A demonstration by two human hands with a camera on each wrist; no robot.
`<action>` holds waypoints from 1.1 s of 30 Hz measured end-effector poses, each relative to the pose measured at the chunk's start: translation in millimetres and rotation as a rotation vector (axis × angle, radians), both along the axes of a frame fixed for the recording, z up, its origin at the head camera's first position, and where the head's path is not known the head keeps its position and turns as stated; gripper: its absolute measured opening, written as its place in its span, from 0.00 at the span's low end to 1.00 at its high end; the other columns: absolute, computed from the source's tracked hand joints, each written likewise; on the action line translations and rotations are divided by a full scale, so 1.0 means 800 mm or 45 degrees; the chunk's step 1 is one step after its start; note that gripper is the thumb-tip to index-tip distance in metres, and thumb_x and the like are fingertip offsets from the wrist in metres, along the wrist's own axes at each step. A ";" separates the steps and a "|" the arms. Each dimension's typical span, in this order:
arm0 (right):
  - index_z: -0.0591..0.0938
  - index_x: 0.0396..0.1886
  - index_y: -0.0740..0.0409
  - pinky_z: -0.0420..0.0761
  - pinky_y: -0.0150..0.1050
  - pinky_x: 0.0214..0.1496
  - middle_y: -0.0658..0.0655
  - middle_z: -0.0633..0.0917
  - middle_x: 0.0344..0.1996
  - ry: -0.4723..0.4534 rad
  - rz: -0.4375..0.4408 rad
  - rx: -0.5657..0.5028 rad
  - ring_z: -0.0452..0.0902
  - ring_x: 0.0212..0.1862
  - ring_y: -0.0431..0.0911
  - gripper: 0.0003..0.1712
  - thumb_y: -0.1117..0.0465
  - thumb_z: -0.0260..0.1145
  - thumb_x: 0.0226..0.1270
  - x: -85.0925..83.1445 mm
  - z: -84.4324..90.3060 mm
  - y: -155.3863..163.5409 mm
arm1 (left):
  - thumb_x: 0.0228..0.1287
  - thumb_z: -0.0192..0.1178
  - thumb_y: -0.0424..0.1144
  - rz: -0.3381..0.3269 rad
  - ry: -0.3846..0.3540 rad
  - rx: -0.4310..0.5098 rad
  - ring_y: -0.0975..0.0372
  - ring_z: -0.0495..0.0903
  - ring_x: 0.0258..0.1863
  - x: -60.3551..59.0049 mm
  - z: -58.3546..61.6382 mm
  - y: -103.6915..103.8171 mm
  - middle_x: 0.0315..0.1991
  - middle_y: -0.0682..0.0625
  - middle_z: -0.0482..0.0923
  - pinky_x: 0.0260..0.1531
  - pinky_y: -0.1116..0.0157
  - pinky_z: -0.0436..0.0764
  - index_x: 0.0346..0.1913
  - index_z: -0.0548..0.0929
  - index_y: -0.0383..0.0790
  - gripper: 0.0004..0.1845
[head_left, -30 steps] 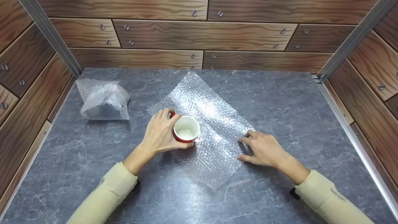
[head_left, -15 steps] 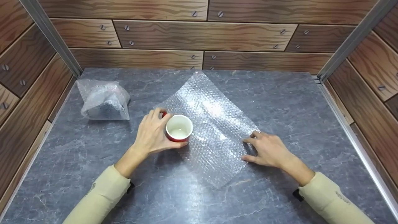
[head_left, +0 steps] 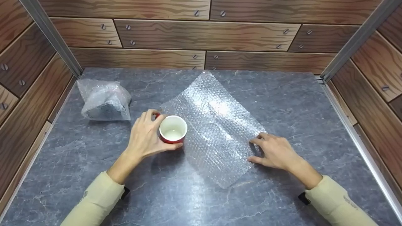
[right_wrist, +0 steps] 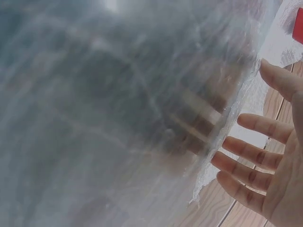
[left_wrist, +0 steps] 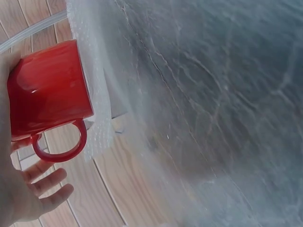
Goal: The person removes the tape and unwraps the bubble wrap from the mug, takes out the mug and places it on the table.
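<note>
My left hand (head_left: 143, 135) grips a red mug (head_left: 173, 128) with a white inside, thumb on its near side and fingers on the far side. In the left wrist view the mug's red wall (left_wrist: 49, 90) fills the space beside the palm, and its handle (left_wrist: 83, 138) shows next to the lower fingers. A flat sheet of bubble wrap (head_left: 213, 138) lies on the table, turned cornerwise; the mug overlaps its left edge. My right hand (head_left: 276, 152) has its fingertips at the sheet's right edge. Those fingers (right_wrist: 244, 170) look straight and spread in the right wrist view.
Toward the back left of the grey marbled table (head_left: 270, 201) sits a bundle in bubble wrap (head_left: 106, 100). Wood-patterned walls (head_left: 204, 34) close off the back and both sides, with metal rails (head_left: 50, 37) at the corners.
My left hand has carried the mug left, away from the sheet's middle. The bubble wrap has slid right, and my right hand has shifted right along with it.
</note>
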State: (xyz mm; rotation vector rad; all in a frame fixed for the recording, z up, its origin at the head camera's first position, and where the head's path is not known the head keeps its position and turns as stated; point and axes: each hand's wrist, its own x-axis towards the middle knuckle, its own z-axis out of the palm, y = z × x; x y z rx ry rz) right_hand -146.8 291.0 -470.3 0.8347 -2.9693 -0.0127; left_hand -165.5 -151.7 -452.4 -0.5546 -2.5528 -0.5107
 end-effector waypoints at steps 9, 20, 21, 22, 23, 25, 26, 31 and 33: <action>0.84 0.64 0.50 0.75 0.35 0.20 0.60 0.87 0.44 0.008 -0.020 -0.014 0.82 0.33 0.49 0.43 0.27 0.74 0.57 0.003 -0.001 0.014 | 0.30 0.76 0.80 0.047 0.001 0.035 0.45 0.82 0.48 0.007 0.003 -0.013 0.52 0.41 0.79 0.44 0.49 0.84 0.54 0.84 0.50 0.49; 0.84 0.65 0.49 0.77 0.36 0.21 0.62 0.86 0.51 -0.014 -0.055 -0.043 0.84 0.37 0.52 0.43 0.28 0.73 0.59 0.006 -0.003 0.026 | 0.29 0.77 0.80 0.107 -0.045 0.072 0.44 0.81 0.50 0.014 0.006 -0.031 0.53 0.41 0.78 0.47 0.46 0.84 0.54 0.84 0.50 0.50; 0.84 0.66 0.49 0.77 0.35 0.21 0.62 0.86 0.51 -0.018 -0.060 -0.043 0.84 0.37 0.52 0.43 0.28 0.73 0.59 0.006 -0.003 0.027 | 0.29 0.77 0.80 0.111 -0.052 0.072 0.44 0.81 0.50 0.015 0.006 -0.032 0.53 0.41 0.78 0.47 0.46 0.84 0.55 0.84 0.50 0.50; 0.84 0.66 0.48 0.76 0.35 0.21 0.62 0.86 0.52 -0.022 -0.063 -0.043 0.84 0.37 0.52 0.42 0.28 0.73 0.59 0.006 -0.004 0.027 | 0.29 0.77 0.80 0.116 -0.058 0.072 0.44 0.81 0.51 0.016 0.006 -0.033 0.54 0.41 0.77 0.47 0.46 0.84 0.55 0.84 0.50 0.51; 0.83 0.66 0.48 0.76 0.34 0.21 0.62 0.86 0.52 -0.024 -0.065 -0.040 0.84 0.38 0.52 0.42 0.28 0.73 0.59 0.007 -0.003 0.028 | 0.29 0.77 0.80 0.121 -0.062 0.071 0.44 0.81 0.51 0.017 0.006 -0.035 0.54 0.41 0.77 0.47 0.46 0.84 0.55 0.84 0.50 0.51; 0.83 0.66 0.47 0.75 0.33 0.20 0.63 0.86 0.52 -0.028 -0.069 -0.038 0.85 0.38 0.53 0.42 0.28 0.73 0.59 0.007 -0.003 0.029 | 0.28 0.77 0.79 0.130 -0.070 0.072 0.44 0.81 0.51 0.018 0.005 -0.038 0.54 0.41 0.77 0.47 0.45 0.84 0.55 0.84 0.49 0.51; 0.83 0.66 0.47 0.75 0.33 0.20 0.63 0.86 0.53 -0.028 -0.069 -0.035 0.85 0.39 0.54 0.42 0.28 0.73 0.59 0.007 -0.003 0.029 | 0.28 0.77 0.79 0.135 -0.073 0.073 0.43 0.81 0.51 0.019 0.005 -0.039 0.54 0.41 0.77 0.46 0.45 0.84 0.55 0.84 0.49 0.51; 0.84 0.66 0.47 0.75 0.35 0.20 0.63 0.86 0.53 -0.025 -0.074 -0.022 0.86 0.41 0.56 0.42 0.28 0.72 0.59 0.008 -0.003 0.029 | 0.27 0.78 0.79 0.172 -0.062 0.075 0.42 0.82 0.49 0.022 -0.001 -0.051 0.55 0.40 0.77 0.46 0.44 0.84 0.54 0.84 0.47 0.52; 0.84 0.66 0.48 0.76 0.36 0.21 0.63 0.86 0.53 -0.029 -0.082 -0.021 0.86 0.42 0.57 0.42 0.27 0.72 0.60 0.009 -0.003 0.028 | 0.27 0.78 0.79 0.191 -0.054 0.073 0.41 0.82 0.48 0.023 -0.003 -0.056 0.55 0.39 0.77 0.45 0.43 0.84 0.54 0.84 0.46 0.52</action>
